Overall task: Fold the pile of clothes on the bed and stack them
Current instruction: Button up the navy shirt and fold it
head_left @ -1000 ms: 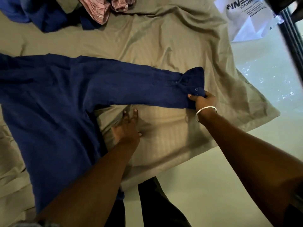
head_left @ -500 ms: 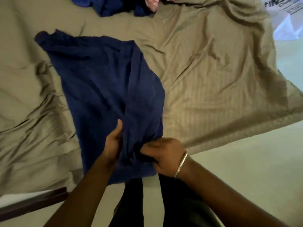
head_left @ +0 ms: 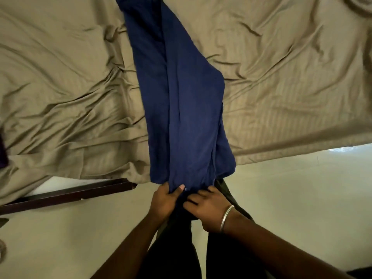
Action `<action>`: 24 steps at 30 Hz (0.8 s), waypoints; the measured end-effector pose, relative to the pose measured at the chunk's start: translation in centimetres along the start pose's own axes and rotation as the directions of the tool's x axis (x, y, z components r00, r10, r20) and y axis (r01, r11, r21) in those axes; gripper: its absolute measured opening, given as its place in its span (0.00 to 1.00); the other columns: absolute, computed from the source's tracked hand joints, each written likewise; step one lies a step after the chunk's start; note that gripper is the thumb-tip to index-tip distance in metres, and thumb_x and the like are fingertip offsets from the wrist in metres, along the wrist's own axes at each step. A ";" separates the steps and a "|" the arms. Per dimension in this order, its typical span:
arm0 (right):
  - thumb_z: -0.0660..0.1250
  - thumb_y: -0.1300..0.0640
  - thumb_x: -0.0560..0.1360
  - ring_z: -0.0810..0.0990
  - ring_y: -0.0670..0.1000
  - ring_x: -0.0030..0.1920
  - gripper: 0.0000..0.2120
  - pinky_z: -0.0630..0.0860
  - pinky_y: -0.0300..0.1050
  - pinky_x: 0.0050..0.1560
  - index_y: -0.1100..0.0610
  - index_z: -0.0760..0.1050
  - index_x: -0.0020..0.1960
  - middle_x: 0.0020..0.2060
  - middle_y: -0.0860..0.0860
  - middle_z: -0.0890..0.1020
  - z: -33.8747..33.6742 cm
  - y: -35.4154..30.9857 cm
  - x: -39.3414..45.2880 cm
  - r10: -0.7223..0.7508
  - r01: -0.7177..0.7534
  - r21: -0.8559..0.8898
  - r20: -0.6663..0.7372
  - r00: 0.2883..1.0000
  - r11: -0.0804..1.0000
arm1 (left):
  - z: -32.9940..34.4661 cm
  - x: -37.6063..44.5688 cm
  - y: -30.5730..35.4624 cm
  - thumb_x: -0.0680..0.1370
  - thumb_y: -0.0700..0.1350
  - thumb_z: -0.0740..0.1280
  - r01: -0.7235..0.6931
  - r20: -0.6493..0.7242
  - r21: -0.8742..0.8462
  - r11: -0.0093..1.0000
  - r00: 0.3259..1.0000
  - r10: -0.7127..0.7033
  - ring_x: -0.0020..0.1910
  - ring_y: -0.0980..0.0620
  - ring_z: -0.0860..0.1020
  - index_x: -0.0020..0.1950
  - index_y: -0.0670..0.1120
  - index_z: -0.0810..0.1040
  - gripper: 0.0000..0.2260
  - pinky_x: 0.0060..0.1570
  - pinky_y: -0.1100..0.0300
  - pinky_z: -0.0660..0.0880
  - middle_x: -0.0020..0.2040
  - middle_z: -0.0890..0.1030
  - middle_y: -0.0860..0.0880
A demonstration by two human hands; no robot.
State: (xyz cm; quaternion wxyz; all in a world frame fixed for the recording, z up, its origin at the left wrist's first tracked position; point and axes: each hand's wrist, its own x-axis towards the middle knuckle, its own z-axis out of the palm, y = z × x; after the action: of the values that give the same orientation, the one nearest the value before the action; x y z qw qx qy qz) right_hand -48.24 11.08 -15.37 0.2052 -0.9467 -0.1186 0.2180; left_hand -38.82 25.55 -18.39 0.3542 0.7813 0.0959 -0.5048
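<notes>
A navy shirt (head_left: 181, 101), folded into a long strip, runs from the top centre of the frame down over the bed's (head_left: 281, 77) lower edge. The left hand (head_left: 164, 202) and right hand (head_left: 209, 208) both grip its near end at bottom centre.

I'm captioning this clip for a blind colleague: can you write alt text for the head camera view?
Both hands, left hand and right hand, grip the near end of a navy blue garment folded into a long narrow strip across a wrinkled tan bedsheet. A silver bangle circles the right wrist.
</notes>
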 end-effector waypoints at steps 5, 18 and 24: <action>0.63 0.36 0.65 0.81 0.54 0.58 0.27 0.78 0.56 0.53 0.45 0.73 0.61 0.60 0.50 0.80 3.7 0.9 -2.7 0.091 -0.101 0.124 0.084 0.992 0.987 | 0.3 -0.3 -2.2 0.79 0.50 0.68 0.162 -0.134 0.058 0.985 0.979 -0.153 0.51 0.48 0.80 0.55 0.48 0.80 0.09 0.47 0.60 0.71 0.49 0.82 0.50; 0.79 0.47 0.67 0.76 0.52 0.59 0.30 0.75 0.52 0.61 0.53 0.73 0.65 0.61 0.49 0.77 4.6 5.9 -0.6 0.899 -0.488 0.841 0.378 0.222 -0.233 | -1.9 1.3 -4.4 0.79 0.43 0.69 0.120 -0.156 -0.278 0.953 0.973 -0.168 0.70 0.50 0.68 0.70 0.55 0.69 0.21 0.66 0.53 0.66 0.70 0.71 0.53; 0.69 0.54 0.77 0.81 0.52 0.52 0.13 0.76 0.45 0.55 0.57 0.76 0.59 0.49 0.50 0.83 3.9 4.6 -2.0 0.899 -0.411 0.904 0.273 0.342 -0.118 | -1.9 0.5 -4.1 0.76 0.38 0.71 0.110 -0.037 -0.333 0.937 0.991 -0.129 0.56 0.50 0.80 0.60 0.48 0.75 0.15 0.52 0.61 0.75 0.55 0.82 0.51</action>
State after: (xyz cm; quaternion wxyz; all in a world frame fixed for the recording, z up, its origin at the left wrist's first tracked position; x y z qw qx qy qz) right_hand -51.12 7.68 -19.87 0.5440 -0.5931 0.5868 0.0895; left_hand -39.32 29.66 -20.24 0.4456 0.7182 0.2365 -0.4792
